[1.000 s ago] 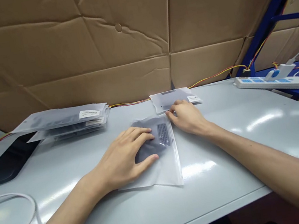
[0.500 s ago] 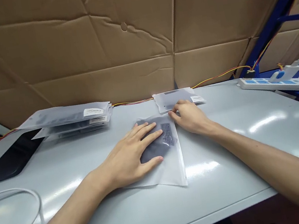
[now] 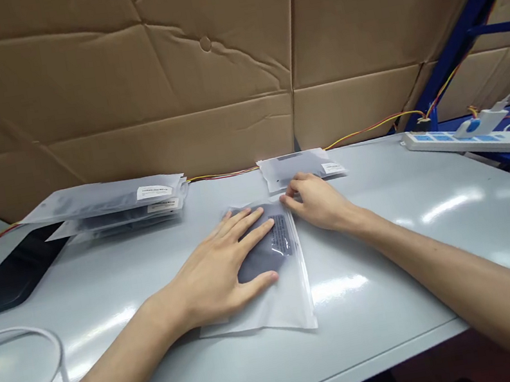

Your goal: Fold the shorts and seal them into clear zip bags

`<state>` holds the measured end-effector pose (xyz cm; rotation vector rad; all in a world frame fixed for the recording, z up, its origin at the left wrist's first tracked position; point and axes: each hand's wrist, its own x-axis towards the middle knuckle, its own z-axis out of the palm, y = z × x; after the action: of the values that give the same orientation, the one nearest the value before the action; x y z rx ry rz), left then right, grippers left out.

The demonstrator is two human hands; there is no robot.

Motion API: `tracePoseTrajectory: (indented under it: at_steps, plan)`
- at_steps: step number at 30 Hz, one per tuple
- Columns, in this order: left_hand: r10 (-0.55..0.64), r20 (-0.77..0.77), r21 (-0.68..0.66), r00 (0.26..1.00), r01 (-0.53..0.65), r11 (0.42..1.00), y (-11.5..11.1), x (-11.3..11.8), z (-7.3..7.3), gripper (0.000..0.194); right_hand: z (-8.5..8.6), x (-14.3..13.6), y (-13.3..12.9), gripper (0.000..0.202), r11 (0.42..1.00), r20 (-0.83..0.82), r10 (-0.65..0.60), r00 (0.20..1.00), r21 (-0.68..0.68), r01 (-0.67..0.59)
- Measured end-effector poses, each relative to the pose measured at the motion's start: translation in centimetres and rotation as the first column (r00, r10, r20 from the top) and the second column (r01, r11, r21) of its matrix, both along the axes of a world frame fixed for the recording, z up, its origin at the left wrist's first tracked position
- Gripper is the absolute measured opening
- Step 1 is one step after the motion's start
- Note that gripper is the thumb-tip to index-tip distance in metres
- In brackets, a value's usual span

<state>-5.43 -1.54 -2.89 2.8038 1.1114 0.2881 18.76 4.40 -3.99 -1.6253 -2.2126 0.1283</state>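
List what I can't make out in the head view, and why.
All in the head view:
Flat frosted-plastic pouch: partly hidden under the spread left hand.
Right hand: it hides its own grip, so whether it pinches the pouch's corner is unclear.
White rectangular paper label on the stacked frosted-plastic pouches: print too small to read.
Flat black glossy panel: cut off by the left edge.

Head camera | looked from the wearer's head, above the near side of the pale grey table (image 3: pixel 365 322) | faced forward and down, with cardboard sheeting (image 3: pixel 217 80) across the upper part | range was close, the left hand (image 3: pixel 217 272) and right hand (image 3: pixel 318 200) falling mid-frame
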Motion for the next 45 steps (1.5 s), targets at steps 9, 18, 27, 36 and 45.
tracePoseTrajectory:
  at_steps: [9,18,27,36,45]
  plan:
    - [0.092,-0.016,0.018,0.996,-0.092,0.996,0.1,0.6,-1.0,0.060,-0.2,0.2,0.1,0.028,1.000,0.016,0.021,1.000,-0.003,-0.021]
    - [0.234,-0.049,0.028,0.971,-0.233,0.972,0.1,1.5,-1.2,0.063,0.2,-0.7,-1.0,0.026,0.994,0.007,0.106,0.994,0.004,-0.106]
    - [0.367,-0.036,0.107,0.930,-0.362,0.926,0.3,1.7,-1.6,0.057,0.7,-1.3,-2.1,0.022,0.979,-0.060,0.200,0.978,-0.030,-0.202]
    - [0.415,-0.073,0.105,0.907,-0.407,0.907,0.3,1.8,-1.3,0.056,0.8,-1.4,-2.3,0.020,0.966,-0.052,0.255,0.966,-0.035,-0.257]
    - [0.461,-0.085,0.099,0.883,-0.453,0.886,0.6,1.6,-1.0,0.055,0.6,-1.7,-3.2,0.023,0.946,-0.081,0.323,0.943,0.008,-0.323]
